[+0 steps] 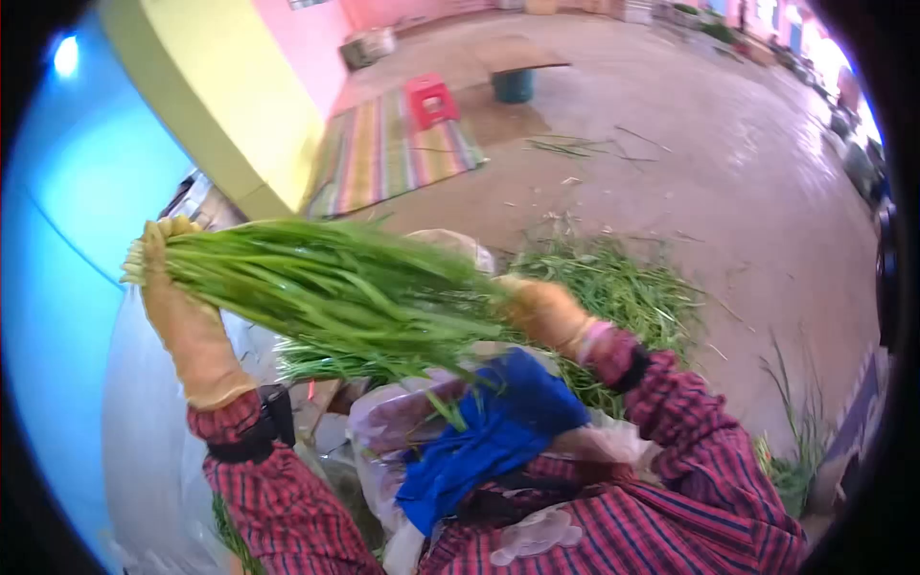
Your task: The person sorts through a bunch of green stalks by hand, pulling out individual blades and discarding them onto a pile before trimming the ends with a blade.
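A large bunch of garlic chives [316,283] stretches sideways in front of me, pale stem ends at the left and long green leaves to the right. My left hand [177,297], in a yellowish glove, is wrapped round the stem ends. At the leafy end, my right hand [546,314], gloved too and blurred by motion, is closed at the leaf tips; its fingers are partly hidden. More chives [335,361] lie below the bunch, above my lap. A blue cloth [498,417] and clear plastic cover my lap.
A heap of loose green leaves [623,292] lies on the floor beyond my right hand. Farther off are a striped mat [383,153], a red stool [431,102] and a board on a green bucket [515,86]. A blue wall [67,316] rises at the left.
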The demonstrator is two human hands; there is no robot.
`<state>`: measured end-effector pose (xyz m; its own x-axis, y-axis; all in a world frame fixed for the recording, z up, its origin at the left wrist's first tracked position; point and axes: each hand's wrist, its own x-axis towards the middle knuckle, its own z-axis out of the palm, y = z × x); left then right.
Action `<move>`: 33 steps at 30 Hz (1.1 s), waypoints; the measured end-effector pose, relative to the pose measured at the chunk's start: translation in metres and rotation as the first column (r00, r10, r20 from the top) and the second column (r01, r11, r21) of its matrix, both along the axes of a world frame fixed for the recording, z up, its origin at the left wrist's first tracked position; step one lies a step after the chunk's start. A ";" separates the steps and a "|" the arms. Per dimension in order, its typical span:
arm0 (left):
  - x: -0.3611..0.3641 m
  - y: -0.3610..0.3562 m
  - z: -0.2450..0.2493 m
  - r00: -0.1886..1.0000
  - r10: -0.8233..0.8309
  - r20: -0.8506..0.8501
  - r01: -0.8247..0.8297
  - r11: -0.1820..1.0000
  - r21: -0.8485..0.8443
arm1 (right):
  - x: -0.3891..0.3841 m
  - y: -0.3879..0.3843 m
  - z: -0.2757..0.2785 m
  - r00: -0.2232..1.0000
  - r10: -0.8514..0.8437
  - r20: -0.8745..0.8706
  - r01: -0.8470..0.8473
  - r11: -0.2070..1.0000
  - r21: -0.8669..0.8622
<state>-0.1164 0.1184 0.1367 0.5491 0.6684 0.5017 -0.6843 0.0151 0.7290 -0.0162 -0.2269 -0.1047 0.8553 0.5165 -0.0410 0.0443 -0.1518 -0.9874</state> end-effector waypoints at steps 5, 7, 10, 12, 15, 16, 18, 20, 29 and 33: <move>-0.009 0.012 -0.030 0.987 0.139 0.080 -0.134 0.989 -0.062 | 0.025 -0.059 -0.021 0.595 -0.188 0.781 0.421 0.901 -0.104; 0.003 0.006 -0.042 0.991 0.100 0.093 -0.096 0.995 -0.041 | 0.015 -0.057 0.010 0.834 -0.300 0.463 0.366 0.929 -0.057; 0.023 -0.025 -0.053 0.983 0.158 0.089 -0.153 0.986 -0.069 | 0.004 -0.040 0.028 0.846 -0.372 0.381 0.317 0.927 0.200; 0.035 -0.055 -0.058 0.967 0.254 0.037 -0.252 0.967 -0.046 | -0.012 -0.033 0.055 0.906 -0.313 0.284 0.231 0.930 0.288; 0.040 -0.098 -0.064 0.968 0.247 0.044 -0.245 0.969 -0.032 | -0.032 -0.024 0.080 0.987 0.140 -0.078 -0.088 0.882 0.463; 0.042 -0.106 -0.069 0.973 0.230 0.030 -0.229 0.973 -0.028 | -0.041 -0.015 0.080 0.992 0.101 0.080 -0.124 0.918 0.376; 0.045 -0.126 -0.075 0.975 0.221 0.007 -0.221 0.975 -0.010 | -0.040 0.001 0.079 0.834 -0.016 0.551 -0.135 0.963 0.232; 0.045 -0.137 -0.084 0.983 0.182 -0.023 -0.182 0.983 0.010 | -0.033 0.008 0.094 0.719 -0.040 0.693 -0.095 0.983 0.155; 0.049 -0.103 -0.102 0.968 0.216 -0.131 -0.235 0.960 -0.154 | 0.031 0.040 0.025 0.479 0.178 0.859 0.126 0.955 -0.268; 0.050 -0.056 -0.128 0.959 0.275 -0.065 -0.282 0.936 -0.210 | 0.049 0.000 -0.034 0.679 0.003 0.734 0.368 0.864 -0.345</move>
<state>-0.0660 0.0621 0.0086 0.3398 0.8867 0.3134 -0.6588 -0.0134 0.7522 0.0329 -0.2267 -0.1387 0.7972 0.4283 0.4255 0.6011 -0.6288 -0.4932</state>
